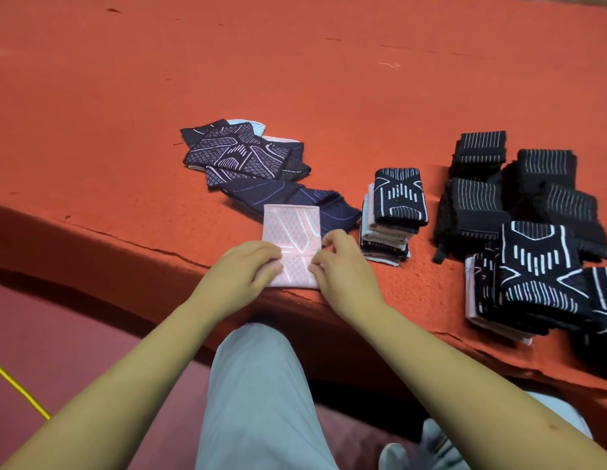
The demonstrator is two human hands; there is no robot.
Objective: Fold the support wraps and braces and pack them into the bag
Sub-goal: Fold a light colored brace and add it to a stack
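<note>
- Head view: a pink wrap [291, 228] is seen lying flat at the near edge of the orange worktop [125, 130], directly between the two hands.
- The left hand [246, 266] is laid over the wrap's left edge. Its fingers are bent above the thumb, so the fabric is pinched there.
- The right hand [342, 266] is set against the wrap's right edge. Its fingers are curled and the fabric is nipped between thumb and fingertips.
- The hands are separated by a narrow strip of the wrap, and a crosswise crease is seen between the fingertips. The far half of the wrap reaches beyond both hands.
- Beyond the hands, a loose pile of dark patterned wraps [241, 154] is spread out. Its nearest piece is overlapped by the pink wrap's far right corner.
- Just to the right of the right hand, a neat stack of folded wraps [393, 212] is stood, dark on top with pale ones beneath.
- Further right, well apart from the hands, a heap of black ribbed braces [481, 205] is piled, and a second folded stack [539, 283] is set in front of it.
- Below the hands, a leg in pale grey trousers [261, 385] is seen.
</note>
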